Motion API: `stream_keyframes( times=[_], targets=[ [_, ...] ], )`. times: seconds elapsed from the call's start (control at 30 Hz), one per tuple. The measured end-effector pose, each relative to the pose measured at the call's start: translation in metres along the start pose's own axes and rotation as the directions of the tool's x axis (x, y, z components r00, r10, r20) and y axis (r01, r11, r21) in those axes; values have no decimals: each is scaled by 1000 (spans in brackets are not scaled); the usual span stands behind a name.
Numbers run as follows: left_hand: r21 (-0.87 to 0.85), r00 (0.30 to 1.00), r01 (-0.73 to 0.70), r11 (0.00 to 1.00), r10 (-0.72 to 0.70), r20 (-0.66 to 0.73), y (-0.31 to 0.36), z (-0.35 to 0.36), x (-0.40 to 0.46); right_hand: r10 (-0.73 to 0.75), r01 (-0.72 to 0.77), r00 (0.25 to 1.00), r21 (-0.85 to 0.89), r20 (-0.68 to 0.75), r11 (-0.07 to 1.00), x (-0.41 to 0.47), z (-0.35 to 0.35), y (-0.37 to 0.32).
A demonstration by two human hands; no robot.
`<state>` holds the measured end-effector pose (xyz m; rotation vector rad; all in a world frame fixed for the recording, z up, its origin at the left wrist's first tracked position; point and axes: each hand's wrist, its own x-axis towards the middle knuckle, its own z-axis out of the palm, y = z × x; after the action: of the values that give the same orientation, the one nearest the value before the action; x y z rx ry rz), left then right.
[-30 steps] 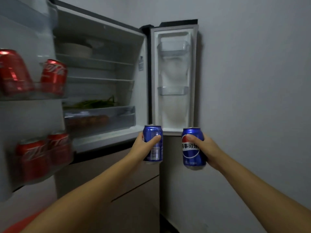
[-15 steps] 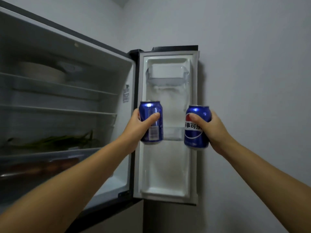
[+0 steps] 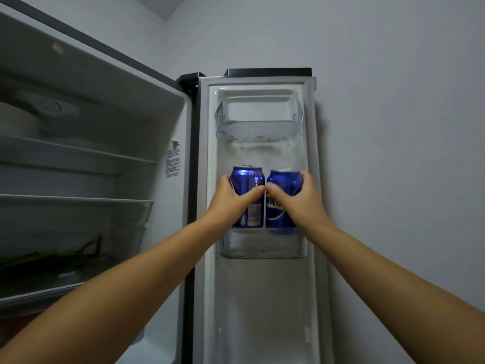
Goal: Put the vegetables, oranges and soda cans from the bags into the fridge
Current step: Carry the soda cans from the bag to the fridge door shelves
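Pale grey walls (image 3: 380,61) meet in a corner above the open white fridge (image 3: 91,101), and its narrow inner door (image 3: 262,298) stands open flat against the right wall. Your left hand (image 3: 231,199) holds the left blue soda can (image 3: 248,179), with the fingers curled around its left side and the thumb lying across its front. Your right hand (image 3: 296,199) holds the right blue soda can with white lettering (image 3: 283,179) in the same way, thumb on the front and fingers around the right side. Both grips are clenched on their cans. The two cans stand upright, side by side and just touching, and the tips of your two thumbs meet between them. The lower ends of the cans are inside the clear plastic middle door bin (image 3: 262,249), seen through its front wall; I cannot tell if they rest already on its bottom. Above them hangs the clear plastic upper door bin (image 3: 259,127), with nothing visible in it. To the left, inside the fridge, you see two clear glass shelves (image 3: 78,153), one above the other, and a white rounded container (image 3: 21,122) at the top shelf. Lower down, long green vegetables (image 3: 52,258) lie on a shelf in the dark part. A small printed label (image 3: 172,164) is stuck on the inner side wall of the fridge, near the door hinge.
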<state>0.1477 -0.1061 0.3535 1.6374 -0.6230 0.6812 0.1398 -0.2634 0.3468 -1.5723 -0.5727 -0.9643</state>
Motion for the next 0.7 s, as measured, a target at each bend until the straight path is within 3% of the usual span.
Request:
stream_keyframes(
  times=[0.4, 0.53, 0.7],
  targets=[
    [128, 997, -37, 991, 29, 65, -26, -6, -20, 2, -1, 1000, -214, 5, 977, -14, 1, 8],
    [168, 999, -44, 985, 40, 32, -25, -5, -27, -61, 82, 995, -318, 76, 945, -31, -1, 9],
    [228, 996, -87, 970, 93, -15, -21, 0, -43, -127, 174, 978, -310, 165, 935, -48, -10, 9]
  ],
)
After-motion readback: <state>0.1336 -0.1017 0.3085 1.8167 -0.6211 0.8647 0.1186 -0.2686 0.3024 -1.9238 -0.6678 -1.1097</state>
